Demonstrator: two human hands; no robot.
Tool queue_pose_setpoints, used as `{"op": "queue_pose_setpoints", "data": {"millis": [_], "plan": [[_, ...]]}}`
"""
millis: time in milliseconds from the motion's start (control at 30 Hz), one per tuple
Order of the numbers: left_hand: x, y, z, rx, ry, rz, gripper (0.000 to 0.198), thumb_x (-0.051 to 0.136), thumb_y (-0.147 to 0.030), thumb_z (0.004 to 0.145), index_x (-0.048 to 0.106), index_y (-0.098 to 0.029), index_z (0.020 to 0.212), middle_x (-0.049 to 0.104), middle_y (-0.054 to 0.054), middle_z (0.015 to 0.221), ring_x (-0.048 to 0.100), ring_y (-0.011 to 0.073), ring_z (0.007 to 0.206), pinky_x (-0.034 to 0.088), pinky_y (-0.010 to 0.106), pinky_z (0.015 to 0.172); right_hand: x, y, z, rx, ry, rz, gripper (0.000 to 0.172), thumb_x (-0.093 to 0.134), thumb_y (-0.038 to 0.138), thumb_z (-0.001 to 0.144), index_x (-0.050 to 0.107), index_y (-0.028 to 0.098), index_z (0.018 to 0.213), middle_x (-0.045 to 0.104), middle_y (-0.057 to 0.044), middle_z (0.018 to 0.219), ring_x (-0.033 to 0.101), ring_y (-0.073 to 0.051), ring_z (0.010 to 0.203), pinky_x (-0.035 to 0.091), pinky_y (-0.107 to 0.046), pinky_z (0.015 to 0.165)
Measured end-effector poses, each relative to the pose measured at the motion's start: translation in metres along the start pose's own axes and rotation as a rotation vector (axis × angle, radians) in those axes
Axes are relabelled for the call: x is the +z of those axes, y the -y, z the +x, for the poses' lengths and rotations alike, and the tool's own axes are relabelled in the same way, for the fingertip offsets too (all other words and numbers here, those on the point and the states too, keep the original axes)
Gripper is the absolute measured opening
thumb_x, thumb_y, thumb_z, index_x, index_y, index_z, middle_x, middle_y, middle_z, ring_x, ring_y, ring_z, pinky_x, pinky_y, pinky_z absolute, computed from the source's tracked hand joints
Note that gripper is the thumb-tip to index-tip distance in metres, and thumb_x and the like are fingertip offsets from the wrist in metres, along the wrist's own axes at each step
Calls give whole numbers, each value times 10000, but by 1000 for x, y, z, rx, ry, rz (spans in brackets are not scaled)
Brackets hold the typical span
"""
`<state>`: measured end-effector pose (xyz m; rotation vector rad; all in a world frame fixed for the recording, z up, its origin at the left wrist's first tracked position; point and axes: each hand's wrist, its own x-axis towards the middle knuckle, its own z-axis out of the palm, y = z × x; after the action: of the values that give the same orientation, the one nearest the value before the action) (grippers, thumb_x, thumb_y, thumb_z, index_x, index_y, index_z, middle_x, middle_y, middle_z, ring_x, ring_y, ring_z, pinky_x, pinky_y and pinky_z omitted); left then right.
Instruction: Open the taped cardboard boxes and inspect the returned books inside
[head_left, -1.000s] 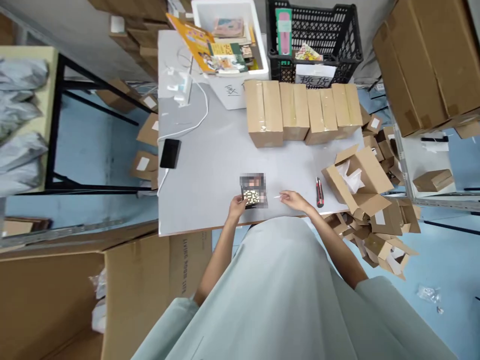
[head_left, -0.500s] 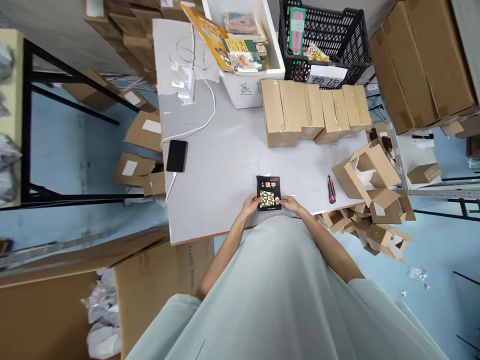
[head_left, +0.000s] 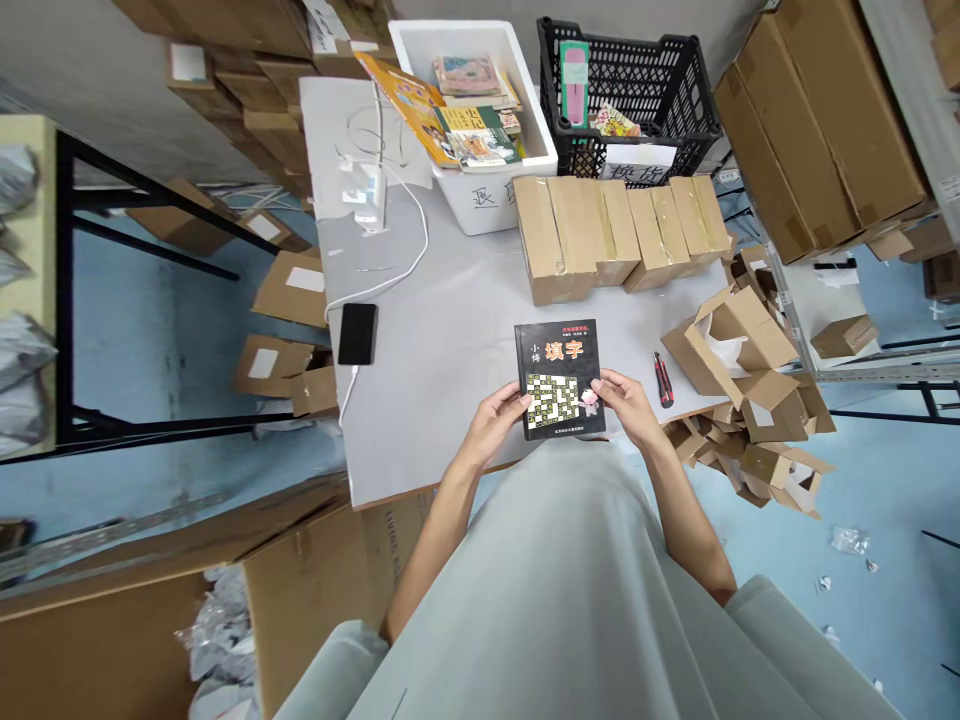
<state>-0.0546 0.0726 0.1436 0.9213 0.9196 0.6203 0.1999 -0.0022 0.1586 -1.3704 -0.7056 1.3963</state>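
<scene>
A black book (head_left: 561,357) with orange lettering and a crossword grid on its cover is held up over the table's front edge, cover facing me. My left hand (head_left: 496,420) is closed on its left side, thumb on the cover. On the right side, my right hand (head_left: 626,402) grips it the same way, with the fingers partly hidden behind. A red and black box cutter (head_left: 663,380) lies on the table just right of my right hand.
Taped cardboard boxes (head_left: 559,240) stand in a row at the back. Behind them are a white bin of books (head_left: 495,190) and a black crate (head_left: 637,100). A phone (head_left: 357,334) with a white cable lies left; an open carton (head_left: 739,340) sits right.
The book has come up off the table towards me and looks much larger. Both hands have risen with it, still holding its sides. The camera view has shifted slightly.
</scene>
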Motion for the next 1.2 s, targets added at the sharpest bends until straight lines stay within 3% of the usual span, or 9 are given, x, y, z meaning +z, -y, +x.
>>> {"op": "queue_pose_setpoints", "data": {"millis": [200, 500, 733, 1200], "plan": [[23, -21, -14, 69, -76, 33, 620, 832, -656, 908, 806, -197, 1324, 799, 117, 1382, 736, 320, 1277, 587, 425, 1120, -7, 41, -6, 1, 78, -36, 570, 848, 702, 893, 864, 265, 1260, 857, -47, 1208, 776, -264, 1121, 647, -386, 971], [59, -25, -15, 176, -213, 172, 568, 802, -598, 946, 799, -204, 1354, 812, 95, 1338, 728, 285, 1221, 593, 392, 1060, -37, 48, -11, -25, 134, -77, 524, 824, 672, 942, 867, 281, 1289, 849, -39, 1264, 768, -273, 1153, 639, -415, 1004], [88, -33, -16, 182, -257, 206, 487, 849, -579, 911, 840, -224, 1244, 826, 75, 1232, 734, 244, 1062, 600, 369, 997, -61, 50, -4, -43, 130, -86, 542, 800, 698, 951, 870, 266, 1272, 851, -30, 1238, 764, -270, 1150, 630, -427, 1057], [104, -33, -2, 115, -282, 190, 405, 826, -548, 921, 867, -220, 1154, 847, 76, 1198, 756, 304, 1172, 597, 431, 1091, -76, 70, -11, -56, 146, -70, 519, 827, 673, 942, 876, 287, 1285, 849, -39, 1273, 751, -315, 1249, 599, -496, 1162]]}}
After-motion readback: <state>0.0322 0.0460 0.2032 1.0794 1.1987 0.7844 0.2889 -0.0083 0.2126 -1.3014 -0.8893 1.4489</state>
